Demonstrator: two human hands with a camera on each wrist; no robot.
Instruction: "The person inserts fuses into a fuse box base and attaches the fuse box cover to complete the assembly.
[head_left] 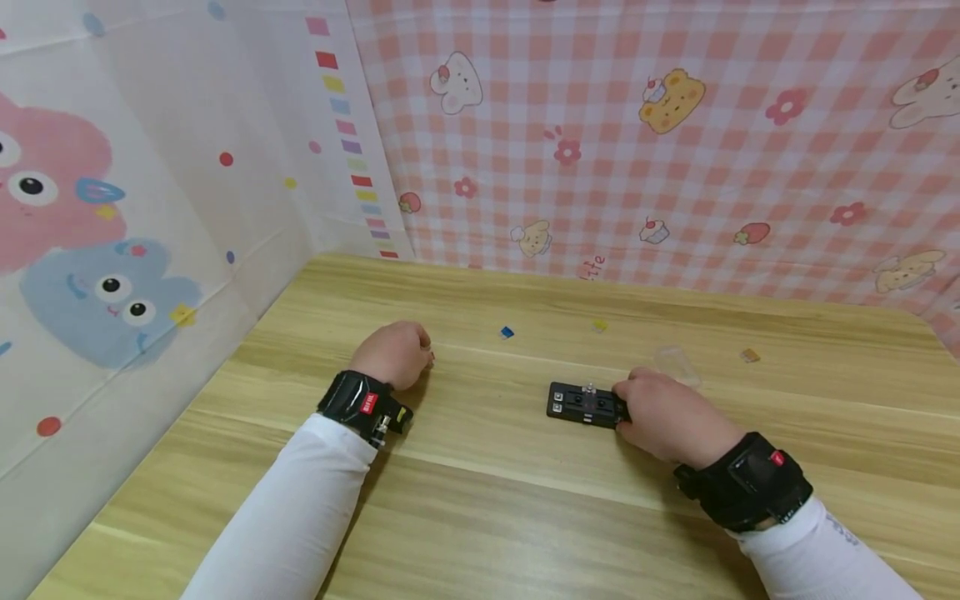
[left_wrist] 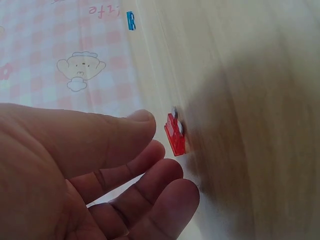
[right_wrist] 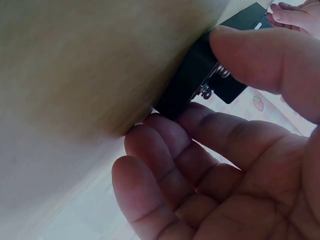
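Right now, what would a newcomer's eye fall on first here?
Probably the large, cartoon-printed pink checked cloth behind the wooden table. Next, likely the black device on the tabletop, gripped at one end by the right hand. Then the small, bright red piece beside the left hand.

right strap: black, red tag | right sleeve: white, print near right strap | left strap: black, red label | left sleeve: white

Black oblong board on wooden table; translucent red piece well leftward
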